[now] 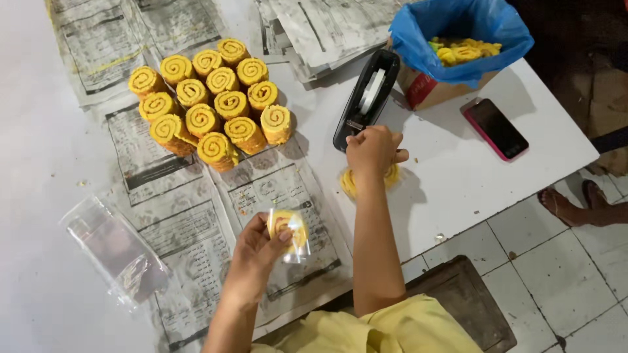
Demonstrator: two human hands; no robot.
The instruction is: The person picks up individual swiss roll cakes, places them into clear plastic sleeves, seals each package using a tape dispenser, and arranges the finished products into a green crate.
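This looks like a small home snack-packing spot rather than a factory: a white tabletop (pixel 458 189) is spread with old newspaper sheets (pixel 196 222), on which stand stacks of yellow spiral-patterned rolls (pixel 212 104); a black tape dispenser (pixel 367 98), a pile of clear plastic bags (pixel 114 252) and a cardboard box lined with a blue plastic bag (pixel 458 33) sit close by. A pink-cased phone (pixel 496 129) lies on the tabletop; the floor is plain white tile (pixel 562 261), with someone's sandalled feet (pixel 575 202) at the edge.

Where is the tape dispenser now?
In the head view, the black tape dispenser lies on the white table, just beyond the right hand, beside the cardboard box with the blue bag.
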